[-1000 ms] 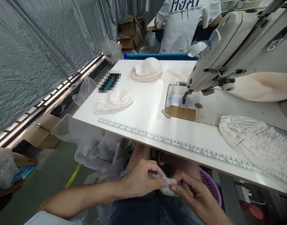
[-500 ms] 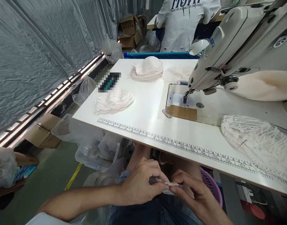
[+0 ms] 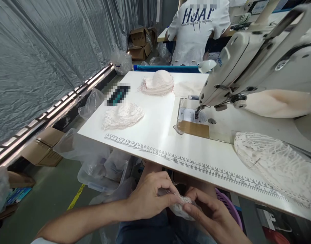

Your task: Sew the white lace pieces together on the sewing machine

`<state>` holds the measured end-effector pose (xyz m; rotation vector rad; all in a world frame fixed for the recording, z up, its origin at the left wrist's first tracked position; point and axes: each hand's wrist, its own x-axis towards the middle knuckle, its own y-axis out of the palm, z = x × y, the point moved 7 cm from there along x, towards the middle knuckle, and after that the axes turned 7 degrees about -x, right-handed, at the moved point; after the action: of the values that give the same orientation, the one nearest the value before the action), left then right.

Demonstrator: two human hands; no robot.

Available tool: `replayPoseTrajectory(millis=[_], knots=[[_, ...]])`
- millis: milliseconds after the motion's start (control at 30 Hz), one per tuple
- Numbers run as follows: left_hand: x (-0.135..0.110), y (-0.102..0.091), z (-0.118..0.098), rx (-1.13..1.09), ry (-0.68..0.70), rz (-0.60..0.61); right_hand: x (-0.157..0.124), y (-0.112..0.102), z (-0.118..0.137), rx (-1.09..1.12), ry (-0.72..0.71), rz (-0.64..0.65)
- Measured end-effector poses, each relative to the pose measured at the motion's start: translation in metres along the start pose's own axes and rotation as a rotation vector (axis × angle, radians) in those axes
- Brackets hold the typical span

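Over my lap, below the table edge, my left hand (image 3: 155, 195) and my right hand (image 3: 208, 211) pinch a small piece of white lace fabric (image 3: 182, 206) between thumbs and fingers. The lace hangs down a little between the two hands, partly covered by them. On the table lies a white lace piece (image 3: 123, 116) at the left, a cup-shaped pale fabric stack (image 3: 159, 83) with loose threads behind it, and a larger white lace piece (image 3: 274, 166) at the right. The sewing machine (image 3: 236, 74) stands beyond my right hand, its presser foot (image 3: 196, 113) over the metal plate.
A ruler scale (image 3: 175, 157) runs along the front of the white table (image 3: 155, 128). Under its left side is a clear plastic bin (image 3: 101, 178) with bags. A purple basket (image 3: 229, 206) sits below right. Ahead, a person in a white shirt (image 3: 199, 34) sits facing away.
The lace between my hands has turned, so more of its surface shows and hangs below the fingers. Both hands keep hold at nearly the same place. The view has tilted up slightly.
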<state>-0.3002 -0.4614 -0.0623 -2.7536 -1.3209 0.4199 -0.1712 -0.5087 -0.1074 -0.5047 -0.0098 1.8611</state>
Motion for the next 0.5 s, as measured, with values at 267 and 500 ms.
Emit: replayPoseTrajectory(millis=[267,500], knots=[[0.096,-0.057,-0.095,0.350,0.151,0.163,0.048,-0.063,0.080,-0.348,-0.241,-0.235],[0.221,-0.049,-0.080,0.627,0.135,0.243,0.086,-0.148,0.050,-0.844,-0.235,-0.455]])
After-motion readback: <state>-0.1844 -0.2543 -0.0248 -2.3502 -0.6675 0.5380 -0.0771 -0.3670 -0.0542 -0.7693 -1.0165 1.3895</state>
